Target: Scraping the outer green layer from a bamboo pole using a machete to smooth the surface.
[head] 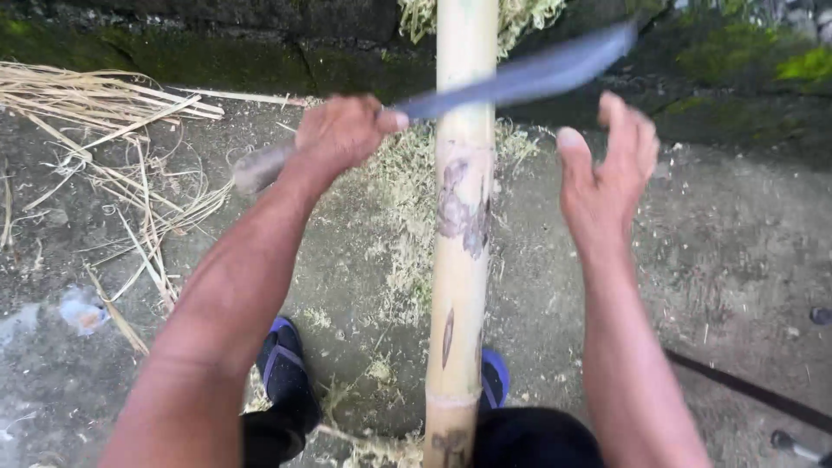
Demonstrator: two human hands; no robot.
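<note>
Bamboo fills the middle of the head view: a thick pale yellow pole (464,217) runs from the top edge down between the person's legs to the bottom edge. Its skin is smooth and creamy, marked with grey-purple blotches about halfway down, a dark almond-shaped scar lower still, and a ringed joint near the bottom where the colour turns browner.

The left hand (342,134) is clenched tight around the handle of a long knife (520,78). The handle end sticks out to the left of the fist, and the grey blade, blurred, slants up to the right and crosses in front of the pole near the top. The right hand (607,169) is held up just to the right of the pole, its fingers (620,121) spread and loosely curved, gripping nothing and not touching the bamboo.

Pale shavings (403,208) lie scattered on the concrete ground (719,251) around the pole. A heap of dry straw-coloured strips (113,130) lies to the left. A mossy dark wall (234,52) runs along the top. Two feet in blue sandals (282,355) stand either side of the pole's lower part.
</note>
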